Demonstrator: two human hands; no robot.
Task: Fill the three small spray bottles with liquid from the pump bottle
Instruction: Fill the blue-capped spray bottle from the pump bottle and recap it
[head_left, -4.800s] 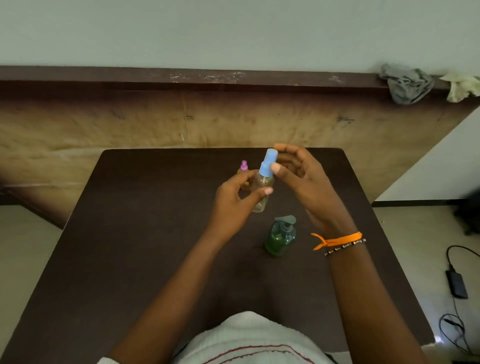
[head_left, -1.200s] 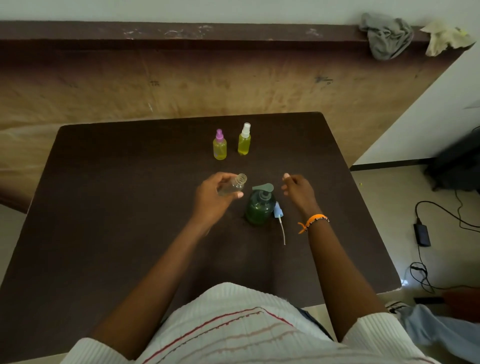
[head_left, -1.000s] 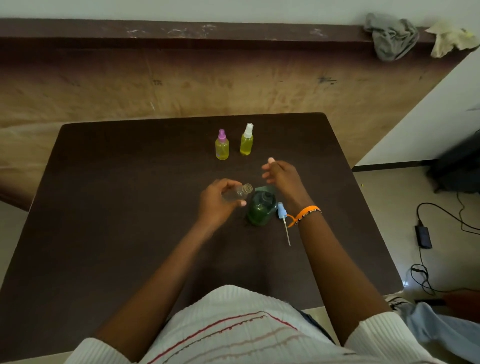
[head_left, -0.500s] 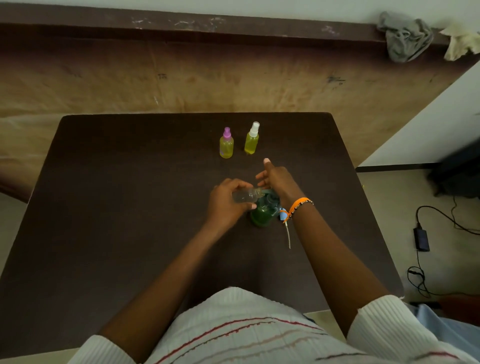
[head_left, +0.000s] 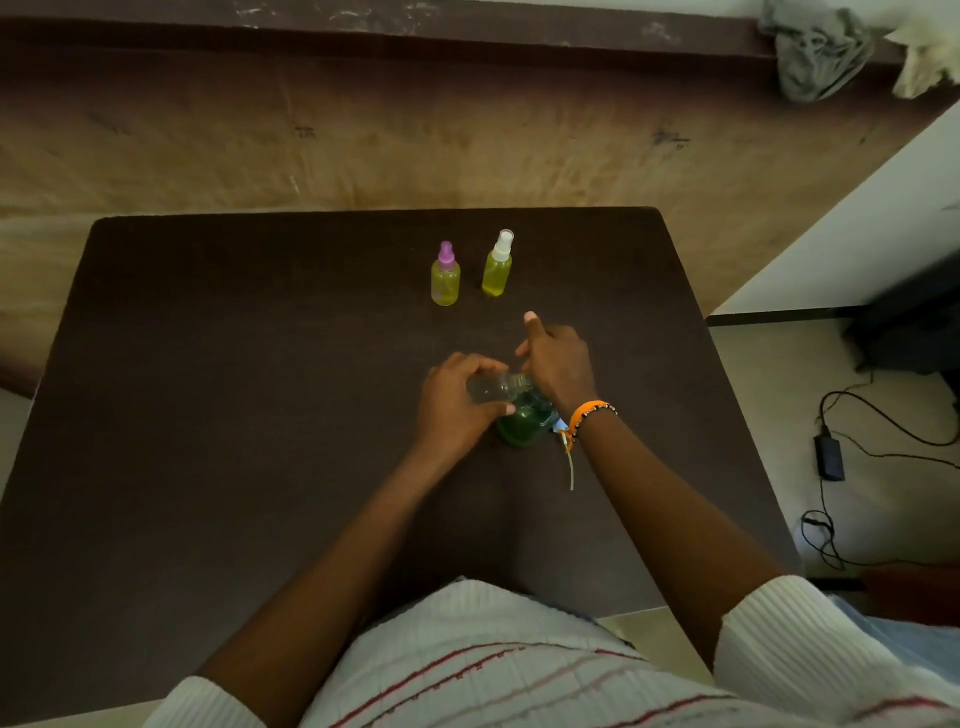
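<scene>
Dark brown bench (head_left: 208, 415) before a worn tan wall. Mid-bench, the left hand (head_left: 452, 405) curls its fingers (head_left: 506, 410) round a clear, uncapped spray bottle (head_left: 488, 389), tipped sideways at the green pump bottle (head_left: 522, 428). The right hand (head_left: 561, 364) covers the pump head, fingers curled, thumb out. Two yellow-filled spray bottles (head_left: 445, 278) stand upright beyond. A blue sprayer cap (head_left: 560, 427) lies half hidden under the right wrist.

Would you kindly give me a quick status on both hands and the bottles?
Left hand grips the clear bottle, mouth at the pump spout. Right hand on the pump bottle head. Two capped bottles stand beyond, yellow liquid inside. Nothing in the way.
</scene>
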